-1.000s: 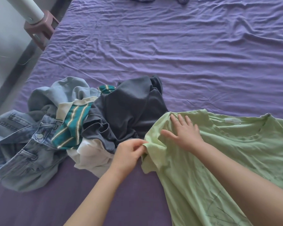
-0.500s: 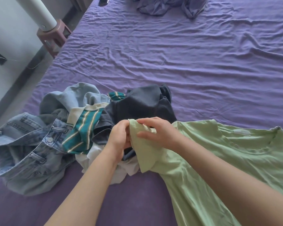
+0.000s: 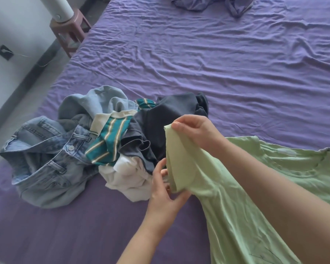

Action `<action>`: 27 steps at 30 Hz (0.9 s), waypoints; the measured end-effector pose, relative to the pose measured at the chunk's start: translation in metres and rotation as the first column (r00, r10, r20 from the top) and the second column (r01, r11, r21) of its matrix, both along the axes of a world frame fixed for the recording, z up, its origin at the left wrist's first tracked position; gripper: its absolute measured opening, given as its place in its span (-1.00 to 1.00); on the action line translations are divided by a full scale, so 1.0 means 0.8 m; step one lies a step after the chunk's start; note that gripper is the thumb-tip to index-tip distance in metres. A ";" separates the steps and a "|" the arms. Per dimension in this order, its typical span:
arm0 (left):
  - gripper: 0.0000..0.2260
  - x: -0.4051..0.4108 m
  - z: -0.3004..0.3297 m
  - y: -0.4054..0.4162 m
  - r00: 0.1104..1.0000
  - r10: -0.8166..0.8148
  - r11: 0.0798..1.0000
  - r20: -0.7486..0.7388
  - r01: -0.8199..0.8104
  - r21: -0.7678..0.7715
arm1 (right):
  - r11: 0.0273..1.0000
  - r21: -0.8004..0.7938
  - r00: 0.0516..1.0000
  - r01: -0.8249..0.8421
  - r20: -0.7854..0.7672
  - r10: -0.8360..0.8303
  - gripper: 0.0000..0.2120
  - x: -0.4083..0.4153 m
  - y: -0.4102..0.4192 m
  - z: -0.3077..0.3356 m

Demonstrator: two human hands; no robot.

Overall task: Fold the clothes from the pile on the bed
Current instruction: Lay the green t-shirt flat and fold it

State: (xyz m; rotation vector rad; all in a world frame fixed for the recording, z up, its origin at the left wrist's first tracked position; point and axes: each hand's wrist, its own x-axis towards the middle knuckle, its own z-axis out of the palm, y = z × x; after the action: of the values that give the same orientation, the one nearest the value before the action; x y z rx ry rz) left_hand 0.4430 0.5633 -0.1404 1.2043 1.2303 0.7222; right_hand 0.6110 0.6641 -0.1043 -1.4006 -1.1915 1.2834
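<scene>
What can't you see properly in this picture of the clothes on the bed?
- Head view: green shirt, its right side and bottom run off the picture's edges; the right arm covers its middle.
- White garment, mostly buried under the pile.
- Left hand, fingertips tucked behind the sleeve.
- Purple cloth, cut off by the top edge.

**Cloth on cloth**

The sheet [image 3: 198, 60] is matt purple cloth, creased all over. The tee [image 3: 236, 216] is thin, smooth green knit. The jeans [image 3: 46, 168] are rough, faded denim with a metal button [image 3: 71, 148]. The stool [image 3: 72, 33] looks like matt plastic.
</scene>
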 end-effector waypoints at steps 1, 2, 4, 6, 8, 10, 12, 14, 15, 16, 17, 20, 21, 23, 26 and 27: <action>-0.33 0.000 0.000 -0.009 0.999 0.036 0.999 -0.005 -0.036 0.018 | 1.000 -0.011 1.000 0.006 0.005 -0.006 -0.93 0.001 -0.001 0.001; -0.42 0.000 0.001 -0.017 0.997 0.077 0.996 -0.019 -0.076 0.036 | 1.000 -0.026 1.000 0.010 0.009 -0.009 -0.92 0.002 -0.002 0.003; -0.60 0.000 0.001 -0.026 0.985 0.150 0.988 -0.084 -0.145 0.053 | 0.999 -0.053 1.000 0.014 0.014 -0.013 -0.92 0.002 -0.007 0.005; -0.72 0.000 0.000 -0.029 0.978 0.175 0.984 -0.116 -0.171 0.041 | 0.998 -0.066 1.000 0.010 0.014 -0.009 -0.92 0.001 -0.012 0.006; -0.69 0.002 -0.001 -0.028 0.972 0.196 0.980 -0.129 -0.192 0.048 | 0.998 -0.070 0.999 -0.006 0.036 0.008 -0.90 0.000 -0.016 0.009; -0.56 0.006 -0.005 -0.023 0.958 0.224 0.974 -0.177 -0.213 0.080 | 0.997 -0.072 0.999 -0.021 0.048 0.024 -0.89 0.000 -0.020 0.012; -0.47 0.013 -0.009 -0.015 0.950 0.230 0.972 -0.212 -0.215 0.092 | 0.997 -0.067 0.998 -0.038 0.048 0.041 -0.88 0.002 -0.023 0.017; -0.36 0.019 -0.012 -0.003 0.967 0.199 0.980 -0.158 -0.197 0.032 | 0.996 -0.055 0.995 -0.073 0.059 0.076 -0.87 0.007 -0.026 0.022; -0.26 0.021 -0.014 0.004 0.982 0.159 0.987 -0.101 -0.160 -0.001 | 0.994 -0.048 0.993 -0.097 0.063 0.100 -0.86 0.010 -0.028 0.024; -0.16 0.022 -0.015 0.011 0.994 0.099 0.995 -0.044 -0.100 -0.021 | 0.991 -0.043 0.990 -0.123 0.066 0.126 -0.86 0.013 -0.030 0.027; -0.09 0.023 -0.014 0.018 1.000 0.029 0.999 -0.008 -0.030 -0.033 | 0.988 -0.037 0.986 -0.151 0.061 0.153 -0.85 0.016 -0.032 0.028; -0.39 0.021 -0.005 0.034 0.996 -0.076 0.994 0.037 0.078 -0.073 | 0.981 -0.023 0.981 -0.193 0.029 0.194 -0.87 0.020 -0.037 0.031; -0.66 0.020 -0.001 0.035 0.998 -0.056 0.996 0.021 0.057 -0.071 | 0.984 -0.009 0.983 -0.176 0.053 0.176 -0.89 0.020 -0.036 0.028; -0.90 0.016 0.004 0.033 0.996 0.043 0.999 -0.080 -0.046 -0.027 | 0.995 0.050 0.971 -0.085 0.227 0.072 -0.94 0.019 -0.031 0.016; -0.71 0.002 0.001 0.021 0.949 0.178 0.984 -0.262 -0.163 0.079 | 0.991 0.114 0.894 0.076 0.432 -0.118 -0.93 0.005 -0.022 -0.003; -0.70 -0.001 0.000 0.017 0.929 0.194 0.980 -0.315 -0.171 0.100 | 0.991 0.099 0.903 0.093 0.412 -0.126 -0.91 -0.002 -0.018 -0.009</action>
State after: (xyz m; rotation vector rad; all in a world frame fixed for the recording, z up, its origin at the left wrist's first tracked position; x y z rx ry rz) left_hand 0.4421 0.5771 -0.1406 1.3143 1.6180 0.7275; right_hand 0.6093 0.6493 -0.1118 -1.7132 -1.4030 0.8696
